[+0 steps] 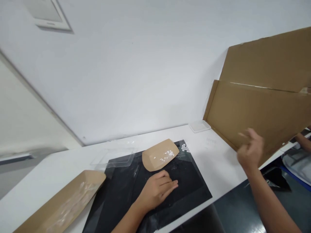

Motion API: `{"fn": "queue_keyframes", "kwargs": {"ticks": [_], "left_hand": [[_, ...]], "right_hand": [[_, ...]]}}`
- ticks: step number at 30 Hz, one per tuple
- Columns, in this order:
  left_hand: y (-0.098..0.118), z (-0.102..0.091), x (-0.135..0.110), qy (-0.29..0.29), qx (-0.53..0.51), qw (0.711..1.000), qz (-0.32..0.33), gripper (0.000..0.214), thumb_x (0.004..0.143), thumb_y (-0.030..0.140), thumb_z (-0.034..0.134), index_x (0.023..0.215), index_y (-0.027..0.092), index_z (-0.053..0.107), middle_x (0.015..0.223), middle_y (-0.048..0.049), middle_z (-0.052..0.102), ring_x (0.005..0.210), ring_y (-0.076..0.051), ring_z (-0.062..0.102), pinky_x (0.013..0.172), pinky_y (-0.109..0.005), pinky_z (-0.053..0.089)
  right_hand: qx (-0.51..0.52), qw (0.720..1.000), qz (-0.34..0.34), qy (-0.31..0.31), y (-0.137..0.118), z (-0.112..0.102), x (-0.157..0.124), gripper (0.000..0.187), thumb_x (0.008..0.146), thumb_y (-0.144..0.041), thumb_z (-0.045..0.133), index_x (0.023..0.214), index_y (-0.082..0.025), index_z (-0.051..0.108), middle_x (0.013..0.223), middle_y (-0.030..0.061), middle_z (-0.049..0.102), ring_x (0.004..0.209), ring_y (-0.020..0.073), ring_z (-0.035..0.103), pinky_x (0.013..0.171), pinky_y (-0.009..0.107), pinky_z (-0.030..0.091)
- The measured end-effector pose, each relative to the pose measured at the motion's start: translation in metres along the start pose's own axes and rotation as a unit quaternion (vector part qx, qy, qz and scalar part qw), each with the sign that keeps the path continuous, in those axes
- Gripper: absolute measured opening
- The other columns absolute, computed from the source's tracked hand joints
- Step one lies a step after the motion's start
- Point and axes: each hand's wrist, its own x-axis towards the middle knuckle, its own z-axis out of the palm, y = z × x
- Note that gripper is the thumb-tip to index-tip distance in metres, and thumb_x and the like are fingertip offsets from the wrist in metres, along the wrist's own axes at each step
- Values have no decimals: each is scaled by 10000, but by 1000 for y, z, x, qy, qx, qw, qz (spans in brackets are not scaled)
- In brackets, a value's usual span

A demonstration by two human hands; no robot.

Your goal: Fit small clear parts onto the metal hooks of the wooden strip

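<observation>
My left hand (157, 191) rests over a black mat (189, 181) on the white table, fingers bent and drawn together. Whatever may be between its fingertips is too small or hidden to make out. Just beyond it, on the mat, sits a shallow tan paper tray (153, 155) holding scattered small white pieces. Beside that tray, at the mat's far corner, is a patch of white dots (185, 148). My right hand (251, 150) is raised at the right, in front of the cardboard, and motion smears its fingers.
A longer tan tray (73, 191) with crumpled clear plastic lies at the left. Clear plastic lids (114, 157) overlap the mat's far left corner. A small white dish (199, 126) stands near the wall. Large cardboard (257, 113) stands at the right; another person's arm (303, 142) shows past it.
</observation>
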Motion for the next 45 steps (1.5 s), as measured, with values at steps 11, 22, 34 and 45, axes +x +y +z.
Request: {"fn": "queue_keyframes", "kwargs": {"ticks": [11,22,34,45], "left_hand": [[2,-2,-4,-36,-28,998,-50,389,1042,72,494,1394,158,634,957,-116,785,852,-208,708,772,-364,626],[1,-3,-8,-90,20,995,-46,586,1032,33,410,1596,191,418,1005,-76,769,879,-199,698,814,-345,626],[7,11,-12,-81,-35,992,-93,875,844,-124,321,1629,255,393,1195,-102,696,1114,-206,685,1018,-442,624],[-5,8,-15,9,38,991,-131,960,808,-136,347,1685,249,282,1478,-182,533,1477,-333,462,1205,-691,433]], "right_hand": [[53,913,-86,-394,-35,83,-61,561,1089,-290,386,1649,-300,376,1542,83,612,1408,285,594,1152,506,499],[42,903,-97,-416,-29,75,-89,451,1072,-271,473,1508,-243,587,1474,101,672,1357,287,655,1121,492,545],[24,909,-71,-409,-71,-40,-148,468,1128,-303,376,1579,-326,498,1533,85,624,1435,296,588,1057,503,553],[64,949,-89,-297,-78,-93,-198,565,1012,-150,559,1533,-368,556,1416,68,711,1283,298,709,1013,524,638]]}}
